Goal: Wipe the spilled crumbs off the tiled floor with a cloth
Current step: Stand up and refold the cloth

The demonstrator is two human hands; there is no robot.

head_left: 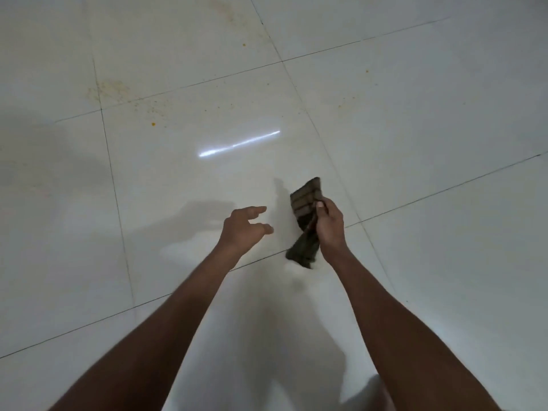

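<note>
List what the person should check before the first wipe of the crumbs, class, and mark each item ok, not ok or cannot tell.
1. Cloth gripped by right hand: ok.
2. Left hand free: ok, fingers spread, holding nothing.
3. Cloth on floor: not ok, held above it.
4. Crumbs located: ok, scattered well ahead, to the left.
5. Cloth damp: cannot tell.

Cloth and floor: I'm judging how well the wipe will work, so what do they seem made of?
The cloth looks like soft woven fabric, dark brown with lighter stripes; it folds and droops limply from the right hand. The floor looks like glazed or polished tile, pale and glossy: it mirrors a light streak and shows thin dark grout lines.
</note>
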